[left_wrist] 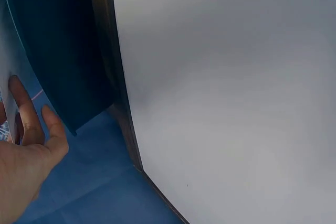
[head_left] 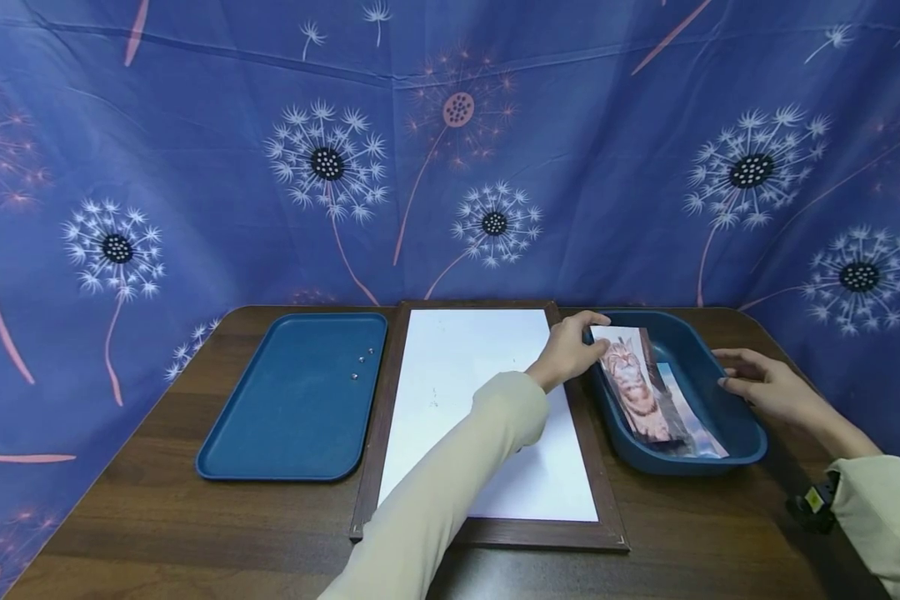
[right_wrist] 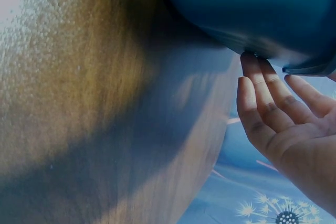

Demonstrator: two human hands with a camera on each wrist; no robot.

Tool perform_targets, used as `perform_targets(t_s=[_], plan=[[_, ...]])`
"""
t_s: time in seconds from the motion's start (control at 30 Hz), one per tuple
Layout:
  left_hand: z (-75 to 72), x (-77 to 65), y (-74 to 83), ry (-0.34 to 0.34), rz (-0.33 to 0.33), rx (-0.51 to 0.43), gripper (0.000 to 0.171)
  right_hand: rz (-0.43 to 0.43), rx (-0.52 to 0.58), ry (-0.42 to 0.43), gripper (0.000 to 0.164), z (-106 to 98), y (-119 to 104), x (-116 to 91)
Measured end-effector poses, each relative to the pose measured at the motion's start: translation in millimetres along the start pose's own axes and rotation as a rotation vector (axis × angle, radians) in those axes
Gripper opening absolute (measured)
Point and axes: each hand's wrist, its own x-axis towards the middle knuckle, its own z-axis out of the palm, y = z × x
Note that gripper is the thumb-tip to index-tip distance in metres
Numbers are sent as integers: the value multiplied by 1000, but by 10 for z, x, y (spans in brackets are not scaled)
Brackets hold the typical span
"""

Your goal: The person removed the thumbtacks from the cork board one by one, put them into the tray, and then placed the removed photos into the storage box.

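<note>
In the head view my left hand (head_left: 570, 348) pinches the top edge of a kitten picture (head_left: 633, 383) between thumb and fingers. That picture is tilted in a deep blue basin (head_left: 746, 454), over another picture (head_left: 693, 421) in pale blue and pink tones. The left wrist view catches my left hand (left_wrist: 31, 148) at its edge, with the picture's rim between the fingers. Against the basin's right side, my right hand (head_left: 776, 387) rests with fingers extended. In the right wrist view the fingertips of my right hand (right_wrist: 294, 114) touch the basin's outer wall (right_wrist: 252, 9).
A framed whiteboard (head_left: 457, 367) lies mid-table, left of the basin. Beyond it is a shallow blue tray (head_left: 285, 400) with several small shiny bits (head_left: 362, 360) near its right edge. A dandelion-print cloth (head_left: 570, 125) hangs behind the wooden table (head_left: 157, 517).
</note>
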Motion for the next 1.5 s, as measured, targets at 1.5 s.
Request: perform_targets(t_s=[1.5], plan=[[-45, 24, 1, -344, 103, 138, 53, -4, -32, 18, 52, 7, -4, 15]])
